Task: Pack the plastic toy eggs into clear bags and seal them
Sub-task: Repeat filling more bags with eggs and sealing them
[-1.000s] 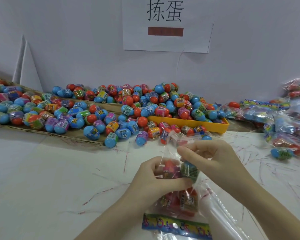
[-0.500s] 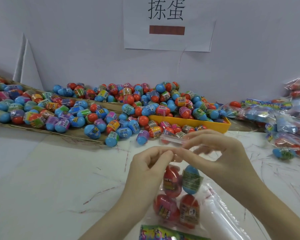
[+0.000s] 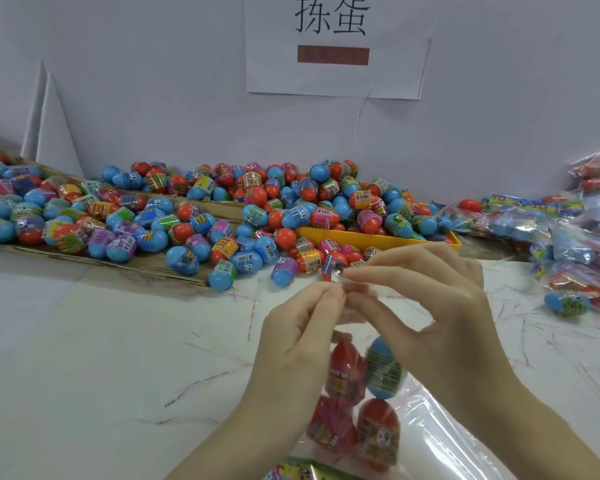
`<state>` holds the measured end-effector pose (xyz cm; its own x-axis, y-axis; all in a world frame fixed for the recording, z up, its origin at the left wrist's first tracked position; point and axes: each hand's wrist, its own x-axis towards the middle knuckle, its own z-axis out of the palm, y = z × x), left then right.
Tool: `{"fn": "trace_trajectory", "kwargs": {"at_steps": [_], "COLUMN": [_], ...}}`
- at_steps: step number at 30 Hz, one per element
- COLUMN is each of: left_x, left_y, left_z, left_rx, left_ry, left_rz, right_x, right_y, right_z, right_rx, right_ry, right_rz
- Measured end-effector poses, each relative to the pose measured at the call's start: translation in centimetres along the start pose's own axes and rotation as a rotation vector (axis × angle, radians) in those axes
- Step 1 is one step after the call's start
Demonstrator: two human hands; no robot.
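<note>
A clear bag (image 3: 357, 403) hangs between my hands above the white table, with several toy eggs inside: red ones and a blue one (image 3: 381, 368). My left hand (image 3: 298, 341) pinches the bag's top edge between thumb and forefinger. My right hand (image 3: 430, 306) pinches the same top edge just to the right, fingertips almost touching the left hand's. A big heap of loose red and blue eggs (image 3: 257, 209) lies at the back of the table.
A yellow tray (image 3: 378, 239) holds part of the heap. Cardboard sheets (image 3: 146, 266) lie under the eggs at left. Filled bags (image 3: 575, 237) pile up at right. A stack of clear bags (image 3: 447, 438) lies under my right forearm. A paper sign (image 3: 336, 43) hangs on the wall.
Both hands rose from gripping the eggs through the bag to pinching its top edge. The bag now hangs lower, with its eggs in view below the hands.
</note>
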<state>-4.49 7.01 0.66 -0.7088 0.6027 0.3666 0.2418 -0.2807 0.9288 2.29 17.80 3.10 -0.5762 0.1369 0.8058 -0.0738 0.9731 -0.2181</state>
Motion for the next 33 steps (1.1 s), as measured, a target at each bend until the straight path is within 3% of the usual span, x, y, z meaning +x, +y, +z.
{"fn": "trace_trajectory", "kwargs": {"at_steps": [4,10,19,25,33], "left_x": [0.0,-0.4,-0.4,-0.4,-0.4], "left_y": [0.0,-0.3,-0.9,-1.0,-0.9], "left_z": [0.0,-0.3,-0.5,-0.5,-0.5], "left_rx": [0.046,0.354,0.521,0.566,0.479], "left_ry": [0.003,-0.021,-0.014,-0.012,-0.014], "left_rz": [0.02,0.106,0.26,0.316,0.217], "right_x": [-0.1,0.2,0.1,0.2,-0.1], "right_y": [0.1,0.3,0.2,0.3,0.2], "right_z": [-0.2,-0.9,-0.9,-0.7,0.1], "right_rx": [-0.178,-0.345,-0.518,-0.482,-0.325], "right_ry": [0.018,0.019,0.043,0.069,0.019], "right_rz": [-0.117,-0.252,-0.373,-0.312,-0.056]}}
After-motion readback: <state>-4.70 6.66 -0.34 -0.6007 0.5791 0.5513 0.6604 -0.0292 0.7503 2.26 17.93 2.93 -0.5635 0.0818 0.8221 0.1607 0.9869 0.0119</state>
